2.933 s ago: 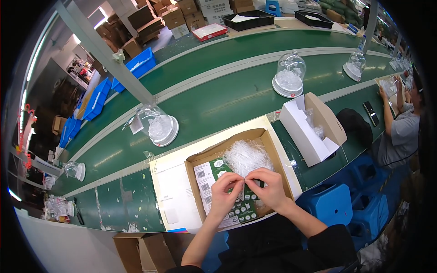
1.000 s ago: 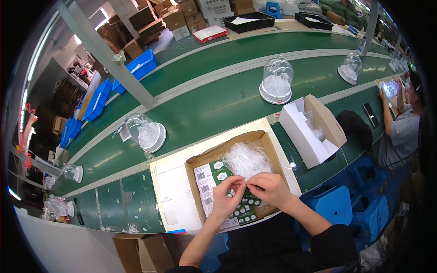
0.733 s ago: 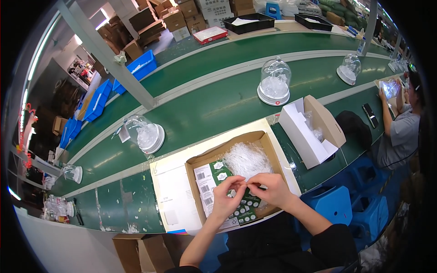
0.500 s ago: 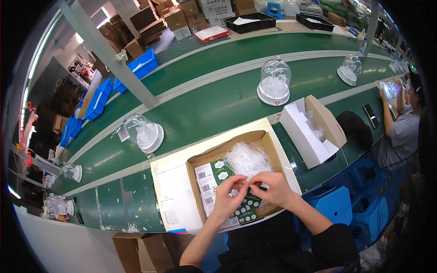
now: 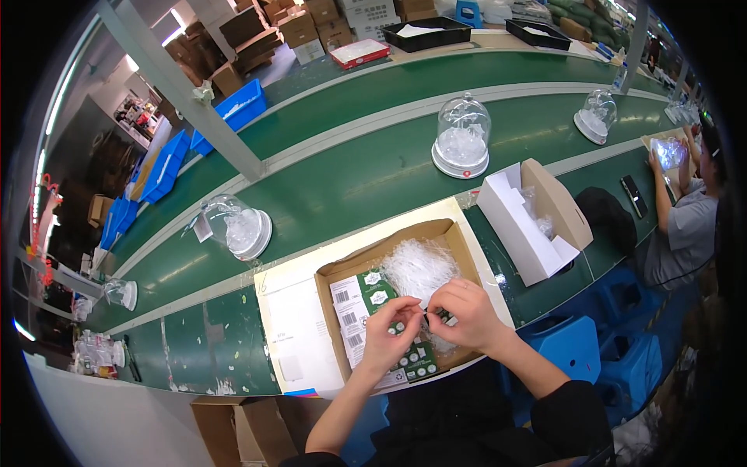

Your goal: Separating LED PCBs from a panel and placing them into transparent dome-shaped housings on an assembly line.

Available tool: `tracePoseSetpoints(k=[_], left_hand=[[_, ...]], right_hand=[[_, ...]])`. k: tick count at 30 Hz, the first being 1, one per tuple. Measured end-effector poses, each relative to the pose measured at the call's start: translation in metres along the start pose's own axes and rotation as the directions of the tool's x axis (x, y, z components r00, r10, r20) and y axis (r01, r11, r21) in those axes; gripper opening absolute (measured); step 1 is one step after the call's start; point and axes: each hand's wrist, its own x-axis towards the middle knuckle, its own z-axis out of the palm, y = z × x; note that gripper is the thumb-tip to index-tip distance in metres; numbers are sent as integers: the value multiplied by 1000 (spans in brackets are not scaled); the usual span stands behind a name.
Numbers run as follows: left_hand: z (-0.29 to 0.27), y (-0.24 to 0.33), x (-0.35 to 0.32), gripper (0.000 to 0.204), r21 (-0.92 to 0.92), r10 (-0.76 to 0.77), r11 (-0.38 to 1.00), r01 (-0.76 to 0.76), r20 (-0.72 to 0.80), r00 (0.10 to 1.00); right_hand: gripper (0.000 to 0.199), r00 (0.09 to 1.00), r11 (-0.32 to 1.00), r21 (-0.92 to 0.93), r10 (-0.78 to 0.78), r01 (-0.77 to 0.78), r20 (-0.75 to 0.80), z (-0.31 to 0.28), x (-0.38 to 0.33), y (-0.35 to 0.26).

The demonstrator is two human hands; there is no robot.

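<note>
My left hand [image 5: 394, 335] and my right hand [image 5: 471, 317] meet over a shallow cardboard tray [image 5: 331, 310], each with thumb and fingertips pinched together. What they pinch is too small to make out; a tiny dark spot shows between the fingertips. Just beyond them in the tray lies a loose heap of thin white strands [image 5: 419, 266]. Green-and-white printed cards [image 5: 378, 289] fill its left side, partly covered by my left hand. Under the tray is a flat white carton sheet [image 5: 292, 327].
Clear domes on white bases, such as one dome [image 5: 462, 140] and another dome [image 5: 240, 229], stand on the green belt [image 5: 350, 167]. An open white box [image 5: 525, 233] stands right of the tray. Further right sits a person [image 5: 685, 226], near blue stools [image 5: 564, 346].
The domes have shifted slightly left along the belt. My right hand has turned and risen a little, its fingertips still close to those of my left hand.
</note>
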Motion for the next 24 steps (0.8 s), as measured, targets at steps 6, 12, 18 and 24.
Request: tracePoseSetpoints(k=[6,12,18,24], left_hand=[[1,-3,0,27,18,14,1000,-14,9,1000],[1,-6,-1,28,12,-4,1000,3,35,999],[1,-7,-1,39,-29,103,994,-104,-57,993],[7,-3,0,50,6,138,990,-138,-20,990]], right_hand=[[14,999,1000,-14,19,-18,40,2,1,1],[14,998,999,12,44,-45,48,4,0,2],[9,927,890,265,338,-372,164,-5,-4,0],[3,859,593,642,459,-486,227,-9,-6,-3]])
